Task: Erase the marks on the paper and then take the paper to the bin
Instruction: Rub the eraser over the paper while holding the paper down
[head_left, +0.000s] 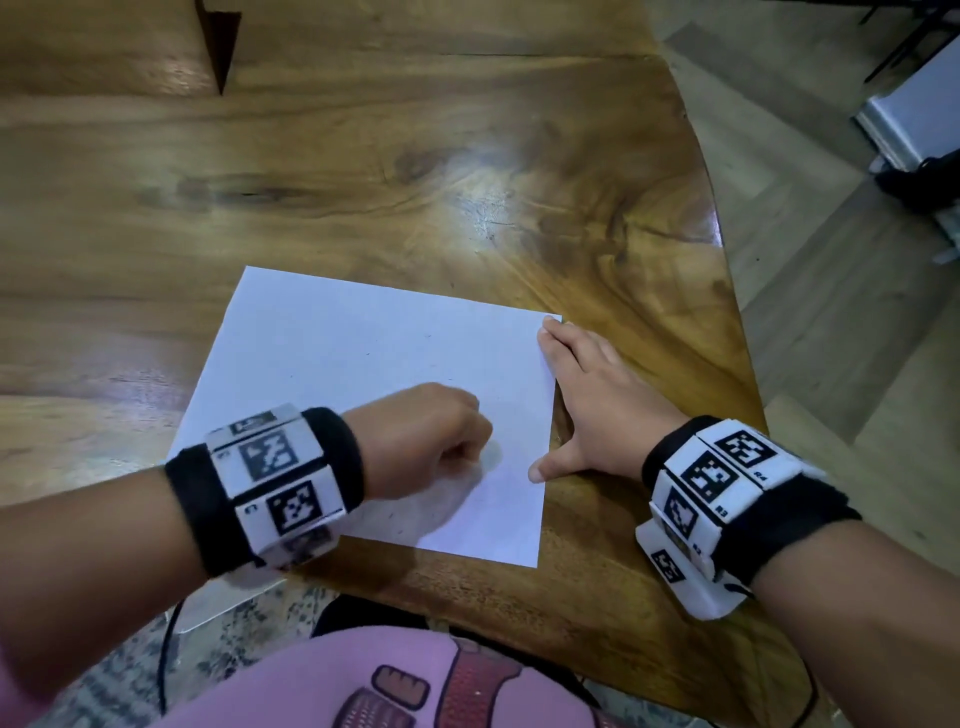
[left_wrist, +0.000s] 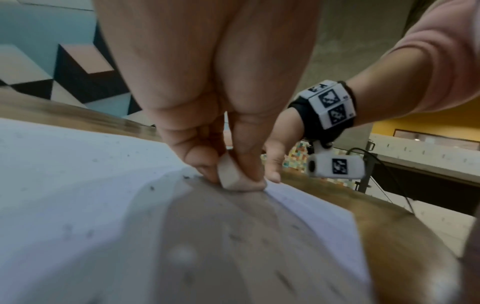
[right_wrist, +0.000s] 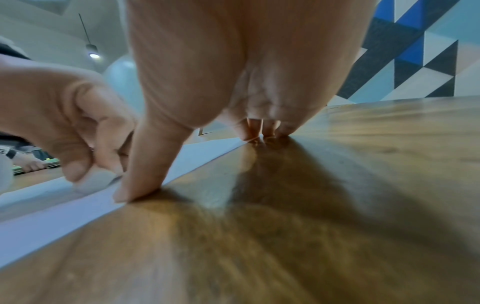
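A white sheet of paper (head_left: 363, 374) lies on the wooden table (head_left: 363, 171), near its front right corner. Small dark eraser crumbs and faint marks dot the paper (left_wrist: 78, 185). My left hand (head_left: 441, 441) pinches a white eraser (left_wrist: 231, 176) and presses it onto the sheet near its right side. The eraser is hidden under the fist in the head view. My right hand (head_left: 587, 405) lies flat and spread, its thumb and fingertips (right_wrist: 127, 193) pressing on the right edge of the paper (right_wrist: 52, 216).
The table's curved right edge (head_left: 727, 312) drops to a grey wood floor (head_left: 857, 389). A grey case (head_left: 914, 124) stands on the floor at the far right. A dark wedge-shaped gap (head_left: 221, 47) cuts into the tabletop at the back left. My lap in pink (head_left: 363, 686) is below.
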